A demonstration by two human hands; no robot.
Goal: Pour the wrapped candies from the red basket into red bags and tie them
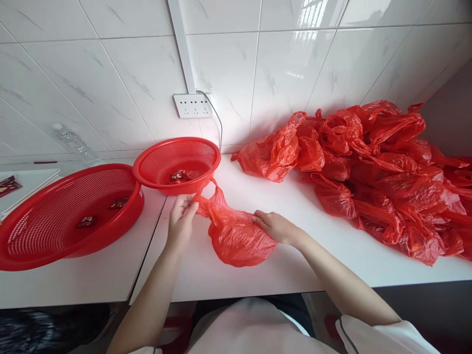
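Observation:
A red plastic bag point(241, 241) with loop handles lies across the white table in front of me, its contents hidden by the film. My left hand point(181, 216) pinches the bag's handle end at the left, close to the smaller basket. On the bag's right side, my right hand point(276, 226) has its fingers closed on the plastic. Just behind the left hand stands a small red perforated basket point(155, 172) with several dark-red wrapped packets point(184, 177) at the bottom.
A larger red basket point(121, 231) holding a few small packets stands at the left. Many filled red bags point(368, 162) are heaped at the right. A clear plastic bottle point(77, 143) leans by the wall behind, near a white tray point(33, 182). A power socket point(193, 105) with a cable is on the wall.

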